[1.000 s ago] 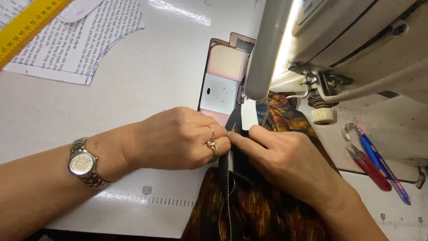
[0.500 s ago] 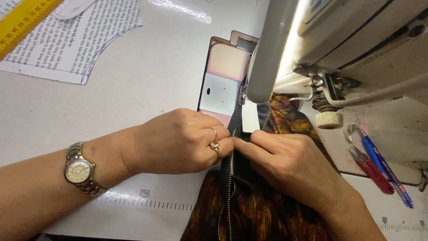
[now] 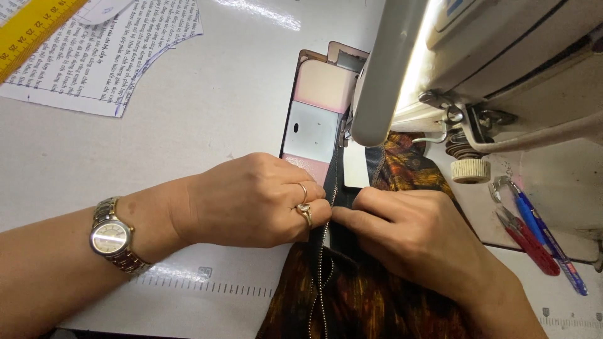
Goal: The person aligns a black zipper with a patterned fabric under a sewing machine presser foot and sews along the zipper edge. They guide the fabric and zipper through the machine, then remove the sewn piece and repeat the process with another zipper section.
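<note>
Open counter [image 3: 207,107] at centre left of frame: free passage. Upper right blocked by sewing machine [image 3: 502,56], overhanging the fabric [image 3: 377,301]. Paper pattern [image 3: 100,56] upper left; pens [image 3: 540,232] at right edge.

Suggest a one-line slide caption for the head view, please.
Left hand and right hand press a zipper onto dark patterned fabric at a sewing machine.

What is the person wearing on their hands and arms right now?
Both forearms are bare, with no sleeves in view and no gloves. The left hand has a gold-coloured ring with a raised setting on one finger, and the left wrist carries a two-tone metal wristwatch with a round pale dial and a link bracelet. The right hand shows no jewellery.
</note>
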